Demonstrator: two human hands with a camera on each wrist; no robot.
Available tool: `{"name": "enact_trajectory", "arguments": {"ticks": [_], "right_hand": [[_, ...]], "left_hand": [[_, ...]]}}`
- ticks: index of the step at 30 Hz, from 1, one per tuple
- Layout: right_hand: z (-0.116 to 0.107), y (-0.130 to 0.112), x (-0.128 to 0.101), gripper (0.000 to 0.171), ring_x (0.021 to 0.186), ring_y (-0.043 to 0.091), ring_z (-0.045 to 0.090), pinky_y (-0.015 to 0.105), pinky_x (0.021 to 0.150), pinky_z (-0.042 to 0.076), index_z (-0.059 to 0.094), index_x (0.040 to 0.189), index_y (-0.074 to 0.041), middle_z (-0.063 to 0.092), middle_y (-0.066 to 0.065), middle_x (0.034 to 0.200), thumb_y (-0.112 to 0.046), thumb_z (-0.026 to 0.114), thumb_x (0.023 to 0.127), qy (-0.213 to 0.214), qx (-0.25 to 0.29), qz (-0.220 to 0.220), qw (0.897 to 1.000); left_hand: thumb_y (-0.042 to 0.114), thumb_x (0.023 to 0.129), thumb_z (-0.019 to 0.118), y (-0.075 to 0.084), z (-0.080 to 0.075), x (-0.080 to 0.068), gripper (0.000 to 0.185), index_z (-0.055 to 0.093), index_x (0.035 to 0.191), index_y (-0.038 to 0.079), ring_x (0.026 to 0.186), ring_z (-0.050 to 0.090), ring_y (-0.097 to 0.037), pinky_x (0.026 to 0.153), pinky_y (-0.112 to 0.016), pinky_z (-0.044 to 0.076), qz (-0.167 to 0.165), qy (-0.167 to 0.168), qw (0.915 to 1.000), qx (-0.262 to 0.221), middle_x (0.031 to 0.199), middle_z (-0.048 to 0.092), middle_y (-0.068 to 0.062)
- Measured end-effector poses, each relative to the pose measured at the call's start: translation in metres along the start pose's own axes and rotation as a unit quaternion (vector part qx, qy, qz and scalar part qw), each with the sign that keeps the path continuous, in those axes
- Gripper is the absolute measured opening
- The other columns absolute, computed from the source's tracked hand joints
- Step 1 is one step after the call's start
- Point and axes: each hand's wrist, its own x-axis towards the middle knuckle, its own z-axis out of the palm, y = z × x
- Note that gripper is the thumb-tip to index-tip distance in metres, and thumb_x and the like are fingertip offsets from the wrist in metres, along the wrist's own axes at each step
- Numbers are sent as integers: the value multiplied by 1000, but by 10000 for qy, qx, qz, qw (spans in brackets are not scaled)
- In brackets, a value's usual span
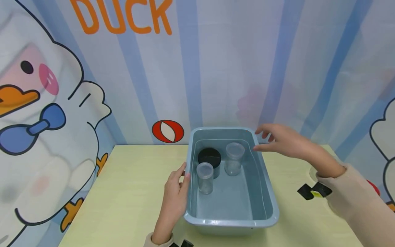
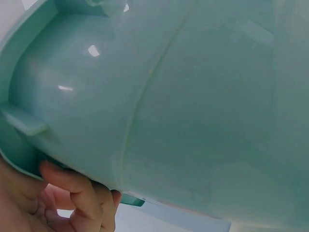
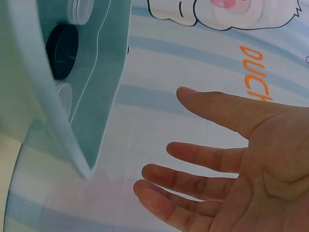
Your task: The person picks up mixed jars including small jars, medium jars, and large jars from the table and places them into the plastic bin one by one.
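The tub (image 1: pixel 263 192) sits on the tabletop (image 1: pixel 129 192) between the hands. The left hand (image 1: pixel 176 192) already holds its near rim, fingers curled under. The right hand (image 1: pixel 282 140) is spread beside the far corner, not touching yet. 3 jars (image 1: pixel 205 178) stand inside.

Tub (image 1: pixel 271 202) pale blue-grey; near jar (image 1: pixel 205 178) clear, clear lid; far-right jar (image 1: pixel 234 159) clear, clear lid; middle jar (image 1: pixel 210 157) with black lid; table (image 1: pixel 123 192) pale yellow; backdrop (image 1: pixel 216 68) white with blue stripes, orange letters, white cartoon duck with blue bow at left; sleeve (image 1: pixel 355 192) beige.
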Motion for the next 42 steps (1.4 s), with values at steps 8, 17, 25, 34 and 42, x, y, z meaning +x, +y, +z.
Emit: {"name": "enact_trajectory", "arguments": {"ticks": [8,17,25,34,42], "right_hand": [[-9,39,-26,47,95,33,61,48,77,53,58,125,7,62,19,111,-25,72,93,312,-342,146,9988],[-12,82,-57,53,94,40,61,54,76,53,56,125,11,61,27,111,-28,71,93,424,-601,738,9946],[-17,111,-79,61,92,48,59,55,71,53,51,126,15,56,38,112,-34,69,95,439,-785,1480,9849],[-22,137,-101,71,93,54,56,57,70,53,46,125,19,51,43,111,-42,67,95,460,-938,1892,9764],[-17,154,-109,70,83,55,56,51,61,56,47,118,22,51,44,104,-35,75,89,453,-1087,1863,9754]], "left_hand": [[23,106,50,0,1,2,49,41,151,4,94,62,-26,83,-39,57,20,25,10000,-44,116,55,-13],[22,107,49,0,0,-1,49,42,151,3,94,64,-25,84,-39,57,-63,29,10000,-19,116,55,-14],[23,106,50,0,1,-3,49,42,151,5,98,60,-25,85,-39,56,-65,12,10000,-28,117,55,-13],[22,106,50,0,2,-3,48,42,151,6,98,60,-24,85,-39,56,-14,54,10000,-45,119,55,-13],[21,106,50,1,1,-3,48,42,151,4,97,58,-23,84,-38,56,15,55,10000,-27,117,55,-13]]}}
